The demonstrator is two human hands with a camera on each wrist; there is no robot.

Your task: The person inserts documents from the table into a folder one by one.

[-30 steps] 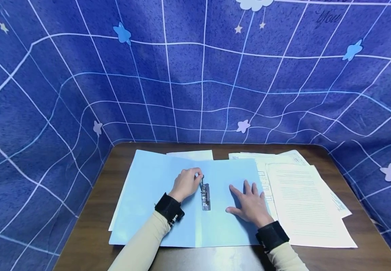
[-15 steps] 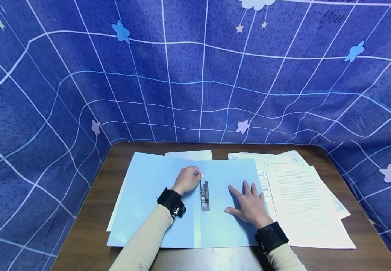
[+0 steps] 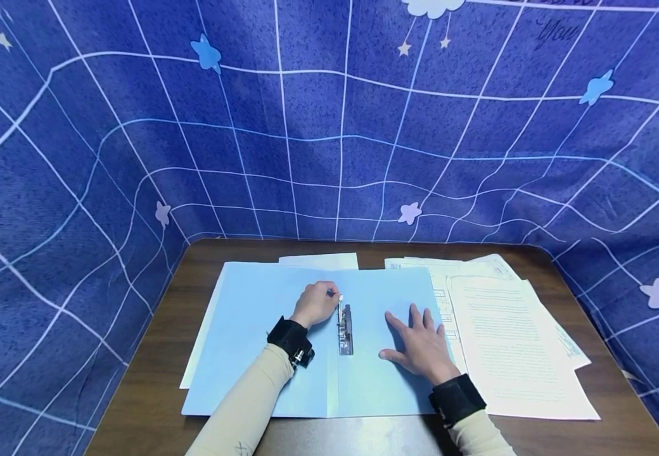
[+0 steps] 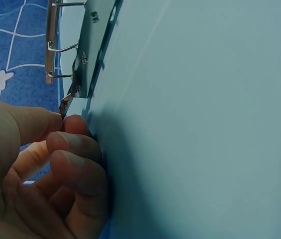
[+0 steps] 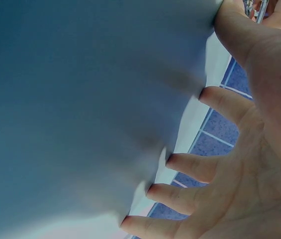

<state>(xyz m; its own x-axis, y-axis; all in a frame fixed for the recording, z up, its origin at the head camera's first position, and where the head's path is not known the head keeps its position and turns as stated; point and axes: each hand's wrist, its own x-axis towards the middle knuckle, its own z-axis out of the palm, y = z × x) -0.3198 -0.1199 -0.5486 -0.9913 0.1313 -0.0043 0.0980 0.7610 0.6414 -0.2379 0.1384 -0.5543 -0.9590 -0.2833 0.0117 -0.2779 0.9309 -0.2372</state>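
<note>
A light blue file folder point(image 3: 255, 361) lies spread open on the table, with a metal ring clip point(image 3: 346, 335) fixed just right of its spine. My left hand point(image 3: 313, 305) is at the far end of the clip. In the left wrist view, thumb and index finger pinch the small metal lever point(image 4: 66, 103) at the end of the clip's base plate point(image 4: 94, 45). A bar point(image 4: 51, 45) with thin prongs stands raised off that plate. Fingers spread, my right hand point(image 3: 421, 351) rests on the folder's right cover, its fingertips point(image 5: 212, 94) pressing into the blue surface.
Printed sheets point(image 3: 518, 348) lie at the right, partly under the folder. White paper point(image 3: 320, 260) shows beyond its far edge, and another sheet point(image 3: 199, 348) along its left edge. The brown wooden table point(image 3: 580, 437) meets a blue patterned cloth point(image 3: 329, 158) at the back.
The folder's left cover has sunk slightly flatter, its far corner lower in view. My left hand keeps its pinch on the lever, nearly in place. The right hand has stayed still.
</note>
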